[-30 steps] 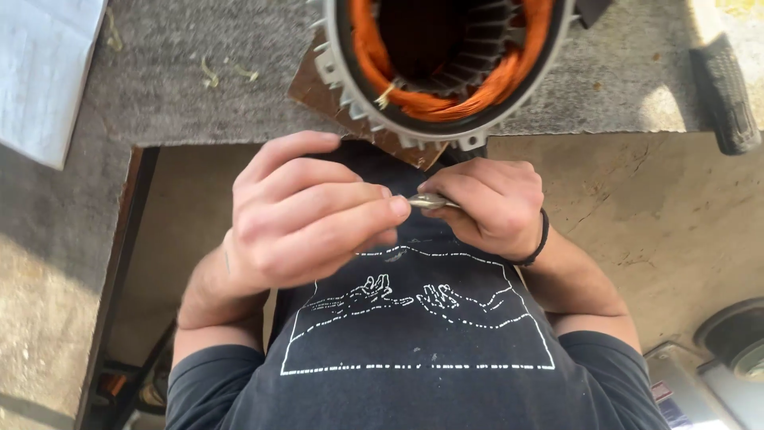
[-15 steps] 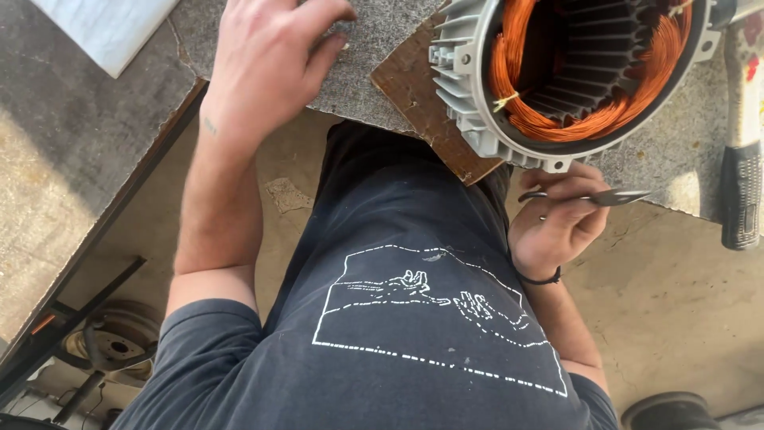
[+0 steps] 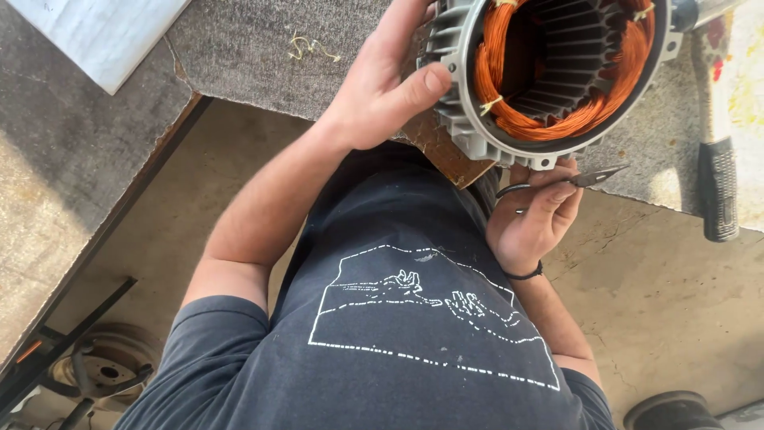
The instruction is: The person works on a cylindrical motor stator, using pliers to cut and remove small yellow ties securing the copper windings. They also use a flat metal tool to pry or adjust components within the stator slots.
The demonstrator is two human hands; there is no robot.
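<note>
A grey finned motor stator housing (image 3: 465,119) with orange copper windings (image 3: 509,111) lies on the bench edge, its open end facing me. My left hand (image 3: 378,84) grips its left rim, thumb pressed on the flange. Just below the housing, my right hand (image 3: 529,219) holds small metal snips (image 3: 589,177) with the tips pointing right. A yellow tie (image 3: 489,103) shows on the windings.
A rusty brown plate (image 3: 446,155) lies under the housing on the grey bench top (image 3: 239,56). A hammer with a black grip (image 3: 716,183) rests at the right, a white sheet (image 3: 95,32) at the top left, yellow string scraps (image 3: 306,48) between. A metal disc (image 3: 103,370) sits on the floor.
My hands were together at my chest on the snips. The left hand then reached up to the bench and now grips the housing rim; the right hand keeps the snips below the housing.
</note>
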